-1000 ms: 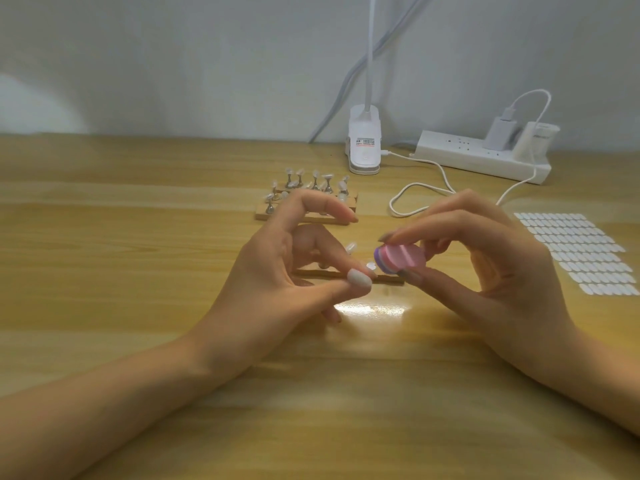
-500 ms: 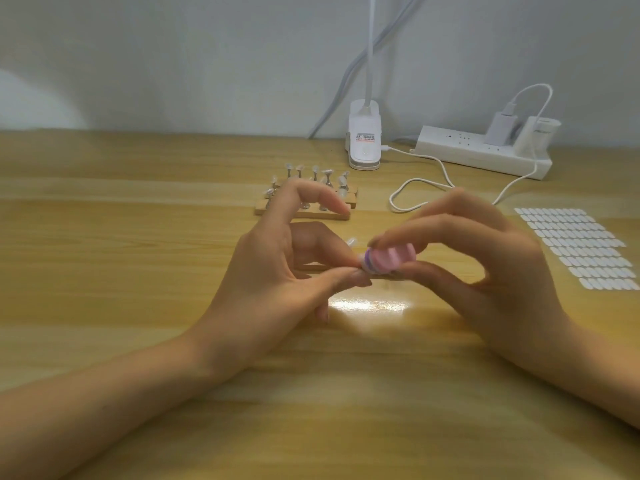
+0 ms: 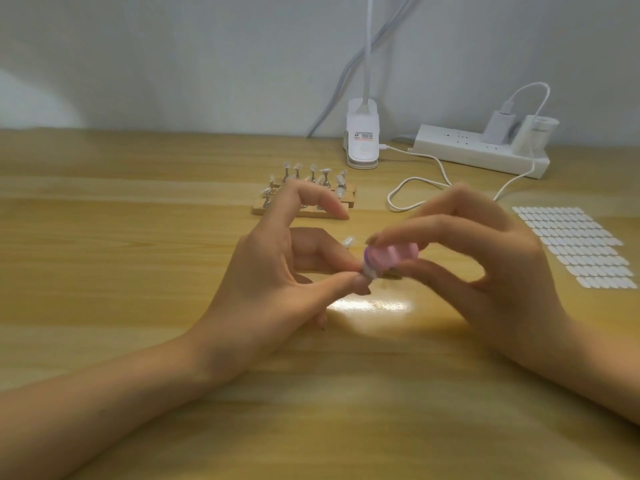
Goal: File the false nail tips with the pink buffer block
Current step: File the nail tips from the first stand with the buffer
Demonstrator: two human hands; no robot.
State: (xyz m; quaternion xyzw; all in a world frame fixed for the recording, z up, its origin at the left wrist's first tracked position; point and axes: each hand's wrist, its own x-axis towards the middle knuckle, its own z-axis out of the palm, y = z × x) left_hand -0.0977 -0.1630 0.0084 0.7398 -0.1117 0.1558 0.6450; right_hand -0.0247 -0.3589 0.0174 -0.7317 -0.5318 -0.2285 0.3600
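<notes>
At the middle of the pale, glossy wooden table (image 3: 138, 237), both hands meet above a bright patch of reflected light. The pink buffer block (image 3: 393, 256) is a small, chunky, rounded piece with a matte surface and a purple layer at its left end; it is blurred. The right hand (image 3: 491, 271) pinches it, with the fingers arched over its top and the thumb curled beneath, so that hand and block form a ring. That forearm comes in from the near right.

The left hand (image 3: 273, 285) faces palm-right, its forearm lying across the table from the near left. Its thumb stretches right and meets a curled finger, and between them they pinch a false nail tip (image 3: 367, 271), a small pale sliver too blurred to show in detail. The tip touches the block's left end. The index finger arches up and free, pointing right.

Just beyond the left hand sits a wooden stand (image 3: 258, 210) with metal pegs carrying clear tips. Far right lies a sheet of white oval tabs (image 3: 575, 247) in neat rows. By the wall are a white lamp clip (image 3: 362, 140), a white power strip (image 3: 478, 152) and a looping white cable (image 3: 415, 187).
</notes>
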